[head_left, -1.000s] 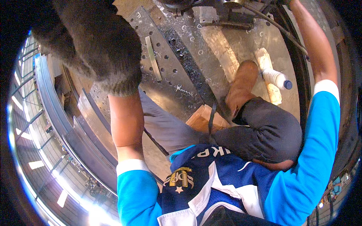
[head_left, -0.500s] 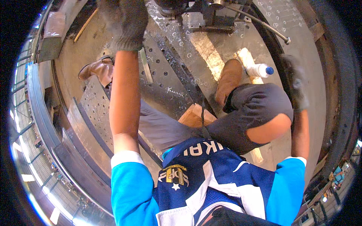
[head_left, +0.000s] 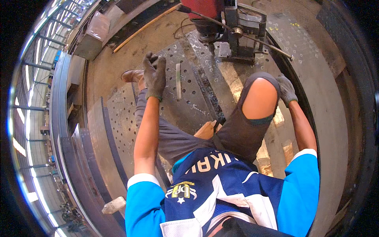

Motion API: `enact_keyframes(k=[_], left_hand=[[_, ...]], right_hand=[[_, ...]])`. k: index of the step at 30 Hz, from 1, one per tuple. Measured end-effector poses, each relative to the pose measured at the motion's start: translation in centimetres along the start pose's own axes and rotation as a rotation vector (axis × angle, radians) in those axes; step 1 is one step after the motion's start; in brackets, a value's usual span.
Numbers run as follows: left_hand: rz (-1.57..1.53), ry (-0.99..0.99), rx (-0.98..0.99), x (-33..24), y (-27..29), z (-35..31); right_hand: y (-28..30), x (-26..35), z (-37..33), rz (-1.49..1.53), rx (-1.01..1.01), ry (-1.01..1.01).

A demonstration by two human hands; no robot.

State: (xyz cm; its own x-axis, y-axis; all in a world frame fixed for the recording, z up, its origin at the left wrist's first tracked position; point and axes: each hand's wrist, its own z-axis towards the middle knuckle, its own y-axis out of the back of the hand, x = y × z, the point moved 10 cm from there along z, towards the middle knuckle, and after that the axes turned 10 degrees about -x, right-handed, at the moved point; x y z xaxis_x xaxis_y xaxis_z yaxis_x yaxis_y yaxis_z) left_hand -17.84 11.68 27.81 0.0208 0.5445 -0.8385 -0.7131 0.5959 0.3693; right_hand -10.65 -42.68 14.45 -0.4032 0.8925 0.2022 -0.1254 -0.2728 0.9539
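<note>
My left hand point(head_left: 155, 77), in a dark grey knitted glove, is raised over the drilled steel plate point(head_left: 169, 104) with its fingers apart and nothing in it. Just right of it a thin flat metal strip point(head_left: 179, 81) lies on the plate. My right hand point(head_left: 287, 90), gloved too, is against the outer side of my raised right knee point(head_left: 258, 98); the knee hides its fingertips, so its grip is unclear. Ahead stands a drilling machine with a red motor housing point(head_left: 203, 8), a black frame point(head_left: 239, 43) and long handle rods point(head_left: 262, 44).
Between my legs is a brown block point(head_left: 206, 130). Long steel beams point(head_left: 65, 106) run along the left side. A wooden stick point(head_left: 144, 29) lies at the far left, by a grey box-shaped block point(head_left: 92, 37). A pale object point(head_left: 114, 205) sits beside my left sleeve.
My left hand has come back from the machine, nearer my body. My right knee has risen, my right hand has moved in beside it, and the blue-capped bottle no longer shows.
</note>
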Motion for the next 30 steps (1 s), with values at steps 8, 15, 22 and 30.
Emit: enact_keyframes(k=[8,15,22,30], left_hand=[[0.074,-0.02,0.368,-3.5,-4.3,-2.9],[0.0,-0.501,0.468,-14.8,-9.0,-2.4],[-0.269,-0.251,0.417,-10.6,-6.6,1.0],[-0.119,0.221,-0.039,2.2,-3.0,2.3]], right_hand=[[8.4,6.8,9.8,0.082,-0.252,0.348],[18.0,24.7,17.5,0.837,-0.148,0.768],[20.9,38.4,20.4,0.336,-0.077,0.718],[20.8,36.7,31.7,0.635,-0.289,0.57]])
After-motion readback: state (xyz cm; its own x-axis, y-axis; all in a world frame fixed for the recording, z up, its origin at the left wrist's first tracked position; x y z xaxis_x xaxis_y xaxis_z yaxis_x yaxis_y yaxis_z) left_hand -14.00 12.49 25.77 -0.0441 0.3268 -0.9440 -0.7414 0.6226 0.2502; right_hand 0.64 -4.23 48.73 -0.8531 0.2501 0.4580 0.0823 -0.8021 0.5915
